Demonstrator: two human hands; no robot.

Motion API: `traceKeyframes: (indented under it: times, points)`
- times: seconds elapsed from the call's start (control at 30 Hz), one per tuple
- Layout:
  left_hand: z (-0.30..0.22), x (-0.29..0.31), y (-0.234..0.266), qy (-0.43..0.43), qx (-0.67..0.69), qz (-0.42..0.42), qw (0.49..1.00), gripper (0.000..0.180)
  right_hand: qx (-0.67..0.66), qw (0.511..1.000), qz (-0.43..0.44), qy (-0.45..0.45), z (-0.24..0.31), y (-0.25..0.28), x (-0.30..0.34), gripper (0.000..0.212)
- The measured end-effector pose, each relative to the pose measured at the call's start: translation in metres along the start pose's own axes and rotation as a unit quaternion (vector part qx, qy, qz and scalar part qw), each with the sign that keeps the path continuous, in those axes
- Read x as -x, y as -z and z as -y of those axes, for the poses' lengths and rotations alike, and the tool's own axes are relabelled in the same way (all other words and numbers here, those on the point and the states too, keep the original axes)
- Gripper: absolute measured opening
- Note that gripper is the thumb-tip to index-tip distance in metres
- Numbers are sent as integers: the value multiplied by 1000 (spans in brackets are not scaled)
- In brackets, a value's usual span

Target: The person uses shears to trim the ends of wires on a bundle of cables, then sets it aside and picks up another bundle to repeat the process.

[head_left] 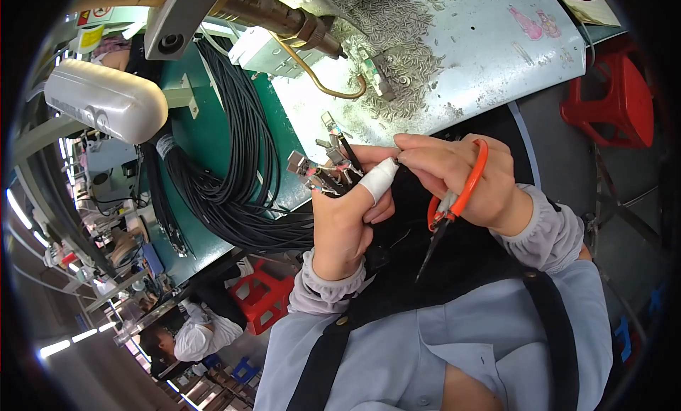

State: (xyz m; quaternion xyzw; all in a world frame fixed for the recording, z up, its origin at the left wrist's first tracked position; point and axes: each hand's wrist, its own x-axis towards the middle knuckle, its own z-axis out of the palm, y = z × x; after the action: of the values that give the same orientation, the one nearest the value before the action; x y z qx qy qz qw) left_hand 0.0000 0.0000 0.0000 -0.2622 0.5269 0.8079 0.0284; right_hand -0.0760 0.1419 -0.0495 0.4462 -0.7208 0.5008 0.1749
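Note:
My left hand [339, 226] is closed round several black cables whose ends carry small metal connectors [298, 163]. White wrapping [381, 180] covers its thumb. One connector with coloured wires [328, 121] sticks up past the others toward the bench. My right hand [472, 173] carries orange-handled scissors [461, 202], one handle loop hooked over the hand and the dark blades pointing down toward my lap. Its thumb and fingertips are pinched together at the tip of the wrapped left thumb. Whatever lies between those fingertips is too small to make out.
A thick bundle of black cables [227, 191] lies on the green bench at left. Ahead, a machine nozzle [323, 39] and bent copper tube [319, 85] overhang a pale worktop [489, 63] strewn with small metal scraps [404, 49]. Red stools [613, 99] stand right and lower left; another person [202, 333] sits lower left.

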Motion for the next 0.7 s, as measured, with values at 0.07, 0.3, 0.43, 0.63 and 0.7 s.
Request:
traceKeyframes:
  times: [0.07,0.3,0.43,0.63,0.7]
  points:
    - [0,-1,-1,8,23,-2,1000,23,14,1000,-15,-6,-1,-3,1,27]
    - [4,-2,-5,-22,8,-5,1000,15,-10,999,-41,-27,-3,-11,1,26]
    - [5,-5,-4,-14,19,-21,1000,12,-34,997,-46,-51,-3,-11,0,23]
    - [6,-3,-4,-74,-21,-56,995,12,-153,963,27,-219,3,5,-1,17]
    - [7,-3,-7,-90,-36,-67,993,12,-108,959,99,-243,4,15,-5,18]
